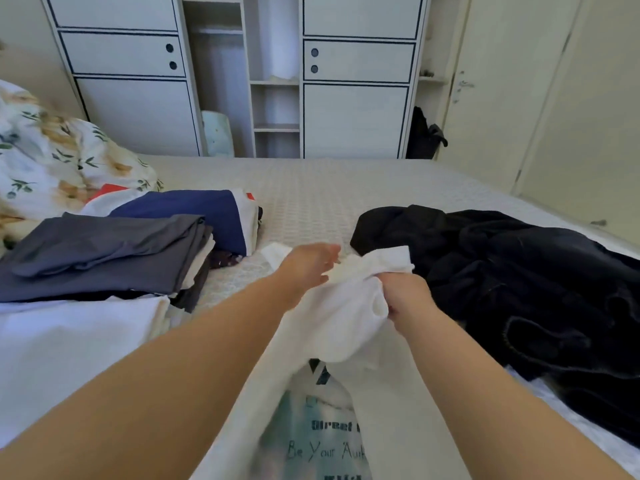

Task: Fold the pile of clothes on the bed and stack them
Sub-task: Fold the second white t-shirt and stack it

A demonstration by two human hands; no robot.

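So the right hand (407,296) has its fingers curled tight into a bunched-up bit of the white t-shirt (332,327), gripping it up off the bed. The left hand (308,268) is looser, fingers mostly straight and a little apart, reaching over the top of the same bunch and touching the fabric there; I can't tell if the thumb is actually pinching anything. The shirt's long axis runs from the hands straight back toward the person, with the gathered end pointing away toward the wardrobe (242,74) and the printed part, teal graphic with some lettering, hanging down near the bottom of the view between the two forearms.

Moving out: just left of the hands is a folded stack (104,258) with a grey piece on top, a navy folded item (194,213) behind it and a white folded piece (76,341) in front. On the right, close to the right hand, there's a crumpled dark pile (519,271) on the pale bedspread (311,188). A floral duvet (52,157) sits bunched at far left.
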